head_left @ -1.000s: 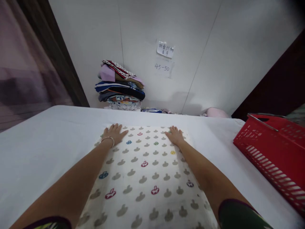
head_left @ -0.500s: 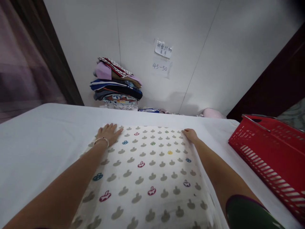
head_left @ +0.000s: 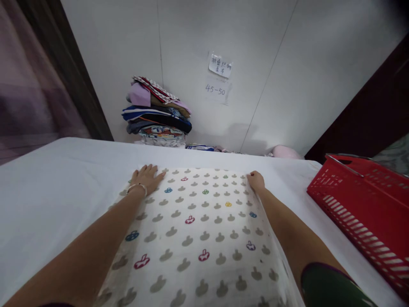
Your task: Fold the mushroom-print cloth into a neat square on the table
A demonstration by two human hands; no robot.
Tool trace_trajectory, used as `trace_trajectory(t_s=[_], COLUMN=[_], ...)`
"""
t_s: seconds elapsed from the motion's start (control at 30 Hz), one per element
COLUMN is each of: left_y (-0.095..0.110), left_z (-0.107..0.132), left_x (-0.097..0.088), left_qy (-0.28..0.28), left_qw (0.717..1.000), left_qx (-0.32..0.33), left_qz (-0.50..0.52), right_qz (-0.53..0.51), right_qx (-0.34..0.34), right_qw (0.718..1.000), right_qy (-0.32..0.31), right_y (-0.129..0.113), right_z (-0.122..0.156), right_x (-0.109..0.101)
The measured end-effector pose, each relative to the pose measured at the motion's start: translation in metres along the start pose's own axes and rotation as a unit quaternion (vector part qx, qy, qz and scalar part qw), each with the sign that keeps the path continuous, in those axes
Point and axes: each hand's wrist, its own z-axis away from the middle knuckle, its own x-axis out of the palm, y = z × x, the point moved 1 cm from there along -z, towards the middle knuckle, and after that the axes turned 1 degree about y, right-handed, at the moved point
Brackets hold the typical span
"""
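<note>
While both arms reach forward over the white table (head_left: 47, 192), patterned cloth (head_left: 201, 230) spread flat on it, left hand (head_left: 145, 177) pressed open on its far left corner, right hand (head_left: 256, 181) curled gripping the far right corner, red basket (head_left: 367, 204) at right, folded clothes stack (head_left: 158, 113) by the wall

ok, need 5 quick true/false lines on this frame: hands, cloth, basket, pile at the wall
1. The left hand lies flat on the patterned cloth. True.
2. The right hand is inside the red basket. False: it is at the cloth's far right corner, apart from the basket.
3. The basket stands to the right of the cloth. True.
4. The folded pile sits on the cloth. False: it is at the wall, beyond the table.
5. The left wrist wears a bracelet. True.
</note>
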Motion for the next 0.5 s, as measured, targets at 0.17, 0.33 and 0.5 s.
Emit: trace_trajectory(t_s=[0.17, 0.33, 0.5], left_y=[-0.001, -0.003, -0.002], left_z=[-0.001, -0.004, -0.003], left_x=[0.003, 0.006, 0.004], left_qy=[0.000, -0.011, -0.022], left_qw=[1.000, 1.000, 1.000], left_qx=[-0.003, -0.009, -0.010], left_qz=[-0.008, -0.008, -0.008], right_qz=[0.022, 0.039, 0.063], right_qx=[0.031, 0.022, -0.057], right_qw=[0.999, 0.999, 0.996], right_qy=[-0.008, -0.010, 0.002], right_y=[-0.003, -0.004, -0.021], right_z=[-0.004, 0.002, 0.015], right_x=[0.002, 0.001, 0.000])
